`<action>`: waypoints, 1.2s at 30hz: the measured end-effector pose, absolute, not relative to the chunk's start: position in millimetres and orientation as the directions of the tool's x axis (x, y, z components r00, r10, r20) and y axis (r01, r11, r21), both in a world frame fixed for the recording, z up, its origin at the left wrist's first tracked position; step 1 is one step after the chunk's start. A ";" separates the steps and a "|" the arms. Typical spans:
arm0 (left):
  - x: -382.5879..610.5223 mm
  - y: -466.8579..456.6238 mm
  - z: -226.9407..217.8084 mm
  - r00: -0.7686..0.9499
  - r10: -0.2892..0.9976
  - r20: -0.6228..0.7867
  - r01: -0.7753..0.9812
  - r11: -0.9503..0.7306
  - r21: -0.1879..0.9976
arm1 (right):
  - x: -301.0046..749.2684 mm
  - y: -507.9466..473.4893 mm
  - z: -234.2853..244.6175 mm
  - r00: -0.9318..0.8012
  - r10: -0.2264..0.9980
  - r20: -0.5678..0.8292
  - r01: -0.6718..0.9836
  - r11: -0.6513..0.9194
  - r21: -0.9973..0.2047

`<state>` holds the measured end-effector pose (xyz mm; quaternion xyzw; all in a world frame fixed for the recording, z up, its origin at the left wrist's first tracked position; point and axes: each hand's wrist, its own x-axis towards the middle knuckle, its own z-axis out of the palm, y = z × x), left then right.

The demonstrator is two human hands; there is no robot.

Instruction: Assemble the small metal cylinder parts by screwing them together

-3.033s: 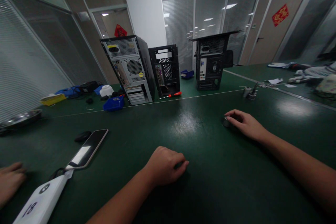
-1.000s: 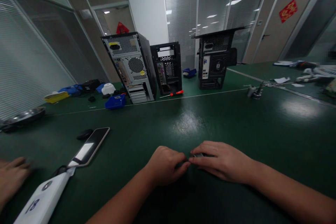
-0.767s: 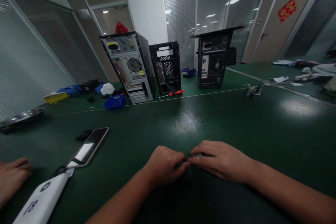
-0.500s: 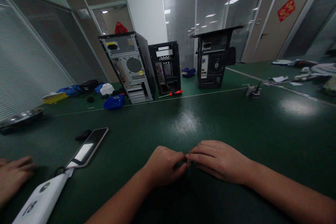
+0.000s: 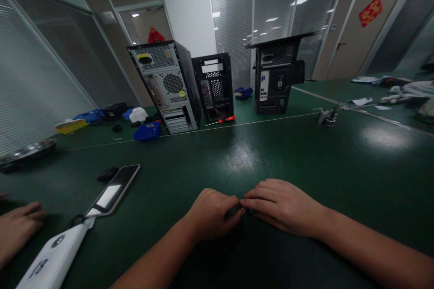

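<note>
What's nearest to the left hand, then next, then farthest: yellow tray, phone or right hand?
From the left hand, head view:
1. Right hand: close on its right.
2. Phone: to its left.
3. Yellow tray: far back left.

office-like workroom: glass partitions [image 5: 274,22] with blinds [image 5: 37,86], computer towers [image 5: 173,83], screwdriver [image 5: 228,119] on green table [image 5: 190,162]

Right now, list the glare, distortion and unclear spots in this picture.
Head view: glare whitens patches of green table and phone screen; head view: the left computer case leans, probably lens stretch; head view: between left hand and right hand, detail is too small.
</note>
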<state>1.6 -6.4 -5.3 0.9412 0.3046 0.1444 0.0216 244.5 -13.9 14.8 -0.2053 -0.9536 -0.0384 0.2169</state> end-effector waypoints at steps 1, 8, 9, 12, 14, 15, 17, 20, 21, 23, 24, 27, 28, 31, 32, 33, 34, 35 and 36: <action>1.6 -6.4 -5.4 0.772 0.580 0.260 0.568 -0.813 0.128 | 244.5 -13.8 14.8 -0.822 0.373 0.431 0.407 0.913 -0.015; 2.2 -7.1 -3.1 0.762 0.593 0.260 0.578 -0.804 0.137 | 245.4 -13.7 14.1 -0.823 0.393 0.410 0.418 0.908 -0.031; 2.2 -7.3 -2.9 0.761 0.594 0.260 0.580 -0.803 0.135 | 245.3 -13.7 13.9 -0.824 0.393 0.409 0.418 0.908 -0.029; 2.3 -7.8 -2.8 0.759 0.597 0.260 0.584 -0.801 0.131 | 245.3 -13.5 13.0 -0.824 0.396 0.405 0.423 0.906 -0.026; 2.6 -8.0 -2.9 0.760 0.599 0.254 0.587 -0.799 0.129 | 245.6 -13.1 12.4 -0.824 0.397 0.403 0.422 0.906 -0.030; 2.7 -8.0 -3.0 0.760 0.600 0.252 0.588 -0.799 0.127 | 245.8 -13.0 12.1 -0.825 0.398 0.402 0.421 0.907 -0.034; 3.0 -7.9 -3.1 0.759 0.599 0.253 0.590 -0.798 0.122 | 246.4 -12.7 12.0 -0.826 0.397 0.401 0.417 0.908 -0.041; 3.1 -7.8 -3.4 0.757 0.597 0.264 0.589 -0.799 0.118 | 246.8 -12.6 12.4 -0.826 0.400 0.397 0.419 0.907 -0.043; 3.1 -7.7 -3.5 0.757 0.596 0.266 0.588 -0.800 0.118 | 246.9 -12.6 12.6 -0.826 0.401 0.397 0.420 0.907 -0.043; 2.8 -7.6 -3.6 0.758 0.594 0.269 0.585 -0.802 0.122 | 246.9 -12.6 12.8 -0.826 0.398 0.399 0.417 0.908 -0.043; 2.6 -7.6 -3.6 0.760 0.591 0.270 0.581 -0.804 0.126 | 246.9 -12.7 12.8 -0.825 0.396 0.403 0.415 0.909 -0.043; 2.2 -7.4 -3.5 0.766 0.584 0.270 0.570 -0.810 0.137 | 247.1 -12.7 12.6 -0.825 0.397 0.403 0.415 0.909 -0.047; 2.1 -7.4 -3.5 0.766 0.583 0.271 0.568 -0.811 0.138 | 247.2 -12.6 12.5 -0.825 0.399 0.401 0.417 0.908 -0.047; 2.2 -7.2 -3.9 0.765 0.583 0.276 0.570 -0.811 0.132 | 247.5 -12.4 12.2 -0.824 0.401 0.401 0.418 0.907 -0.047; 2.2 -7.2 -4.1 0.764 0.582 0.279 0.570 -0.811 0.131 | 247.6 -12.3 12.2 -0.823 0.399 0.405 0.417 0.908 -0.048; 2.3 -7.1 -4.4 0.764 0.580 0.281 0.569 -0.812 0.129 | 247.6 -12.2 12.2 -0.822 0.398 0.407 0.416 0.908 -0.049; 2.4 -7.1 -4.6 0.764 0.579 0.284 0.569 -0.813 0.128 | 247.6 -12.2 12.2 -0.822 0.398 0.407 0.414 0.909 -0.051; 2.5 -7.2 -4.7 0.763 0.579 0.286 0.569 -0.813 0.126 | 247.6 -12.2 12.3 -0.823 0.398 0.406 0.413 0.909 -0.053; 2.6 -7.2 -4.7 0.762 0.580 0.288 0.571 -0.811 0.124 | 247.6 -12.2 12.4 -0.823 0.399 0.405 0.413 0.909 -0.055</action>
